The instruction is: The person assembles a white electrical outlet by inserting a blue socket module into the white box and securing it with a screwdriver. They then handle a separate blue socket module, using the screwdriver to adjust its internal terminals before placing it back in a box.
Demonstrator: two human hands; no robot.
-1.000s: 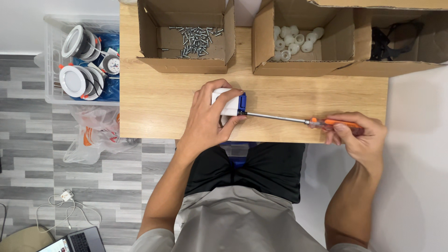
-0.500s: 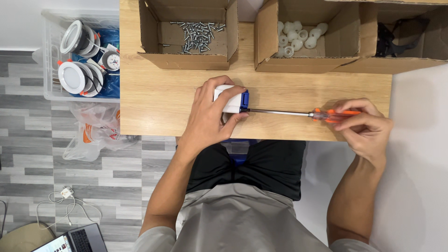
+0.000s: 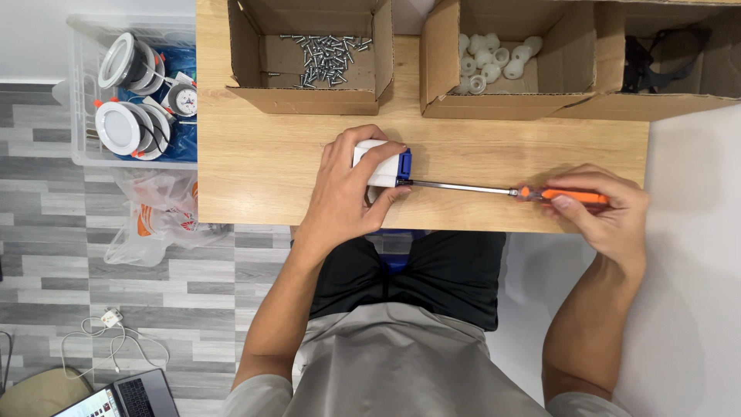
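Left hand [image 3: 346, 202]: centre of the frame, fingers wrapped over the white box [image 3: 380, 164] with a blue end, pressing it to the table [image 3: 262, 166].
Right hand [image 3: 606, 212]: right of centre, fingers closed round the orange handle of the screwdriver [image 3: 505, 190].
Screwdriver: lies level, its tip touching the box's blue end (how deep it sits cannot be told).
Screw carton [image 3: 309, 96]: top centre, loose screws inside.
Cap carton [image 3: 494, 104]: top right, white round pieces inside.
Bin [image 3: 81, 116]: upper left, beside the table, holding round lamps.
Laptop [image 3: 116, 398]: lower left, on the floor.
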